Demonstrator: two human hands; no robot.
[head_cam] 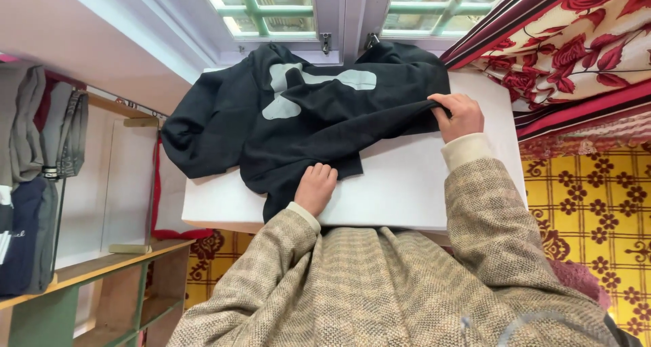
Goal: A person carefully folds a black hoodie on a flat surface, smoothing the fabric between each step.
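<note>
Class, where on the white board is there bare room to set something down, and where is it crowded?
Bare: the board between the left hand and right hand, up to the near edge, and a strip at the near left corner. Crowded: the far half, under the black garment.

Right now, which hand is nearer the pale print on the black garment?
Left. The left hand presses the black garment below the pale print; the right hand grips the garment's edge farther out.

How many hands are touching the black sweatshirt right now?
2. The left hand presses on the near hem of the black sweatshirt; the right hand pinches its right edge on the white board. No other hands show.
</note>
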